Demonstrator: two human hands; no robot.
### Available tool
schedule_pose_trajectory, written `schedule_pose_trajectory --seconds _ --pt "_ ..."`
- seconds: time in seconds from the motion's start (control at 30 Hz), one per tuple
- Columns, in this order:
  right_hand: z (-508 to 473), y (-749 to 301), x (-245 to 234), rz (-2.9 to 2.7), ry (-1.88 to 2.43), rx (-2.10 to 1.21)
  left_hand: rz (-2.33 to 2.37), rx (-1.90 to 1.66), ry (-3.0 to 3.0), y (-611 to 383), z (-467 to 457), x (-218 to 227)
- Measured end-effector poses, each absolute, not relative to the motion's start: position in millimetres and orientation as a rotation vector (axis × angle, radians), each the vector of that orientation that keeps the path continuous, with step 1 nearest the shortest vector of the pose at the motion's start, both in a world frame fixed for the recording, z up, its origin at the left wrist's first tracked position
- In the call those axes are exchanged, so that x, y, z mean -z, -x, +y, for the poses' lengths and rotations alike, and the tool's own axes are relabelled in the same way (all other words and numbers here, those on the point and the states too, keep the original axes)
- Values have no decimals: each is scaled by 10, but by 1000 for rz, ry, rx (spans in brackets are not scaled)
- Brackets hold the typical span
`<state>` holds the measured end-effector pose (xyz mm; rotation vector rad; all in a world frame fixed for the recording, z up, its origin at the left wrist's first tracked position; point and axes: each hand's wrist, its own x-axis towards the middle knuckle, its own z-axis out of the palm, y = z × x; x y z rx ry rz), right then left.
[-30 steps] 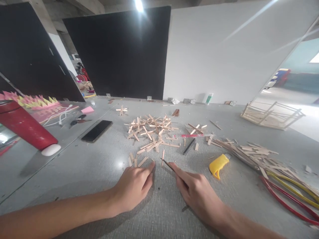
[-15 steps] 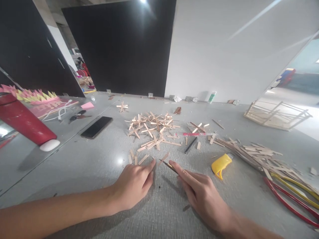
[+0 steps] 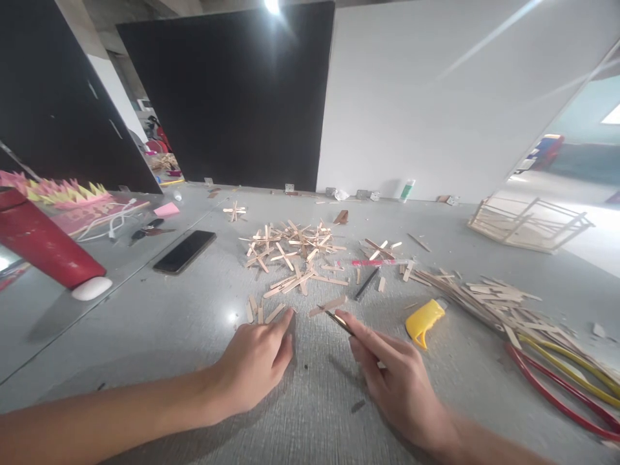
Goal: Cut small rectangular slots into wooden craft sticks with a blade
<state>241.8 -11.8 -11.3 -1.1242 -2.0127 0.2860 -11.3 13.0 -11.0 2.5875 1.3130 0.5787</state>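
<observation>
My right hand (image 3: 394,371) pinches slim dark tweezers (image 3: 340,321). At their tip is a short flat piece of wooden stick (image 3: 332,305), lying nearly level. My left hand (image 3: 256,361) rests on the table with its index finger stretched forward and the thumb apart below it. Something small and pale shows at that fingertip, too small to name. Short cut stick pieces (image 3: 275,314) lie just beyond the left hand. Farther back is a heap of crossed wooden sticks (image 3: 295,242), several of them joined in star shapes.
Right of my right hand lies a yellow cutter (image 3: 425,321), with red-and-yellow-handled pliers (image 3: 557,387) and a stick pile (image 3: 504,297) beyond. A black pen-like rod (image 3: 367,284) lies mid-table. Leftward are a phone (image 3: 185,252) and a red bottle (image 3: 48,239). Upright panels (image 3: 232,97) stand behind.
My right hand has moved slightly away from my left, and the stick piece at the tweezers has turned from steeply slanted to nearly level. The whole view has shifted a little.
</observation>
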Motion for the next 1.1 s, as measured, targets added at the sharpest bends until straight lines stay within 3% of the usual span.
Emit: schedule_pose_trajectory --seconds 0.23,0.47,1.1 --pt "-67 -2378 93 -2168 1238 -464 1318 -608 -2590 122 139 127" --pt "-95 -2399 73 -1982 1159 -362 1315 -579 -2589 123 135 105" --pt "-11 -2373 57 -2241 1243 -303 1313 -532 -2528 114 120 77"
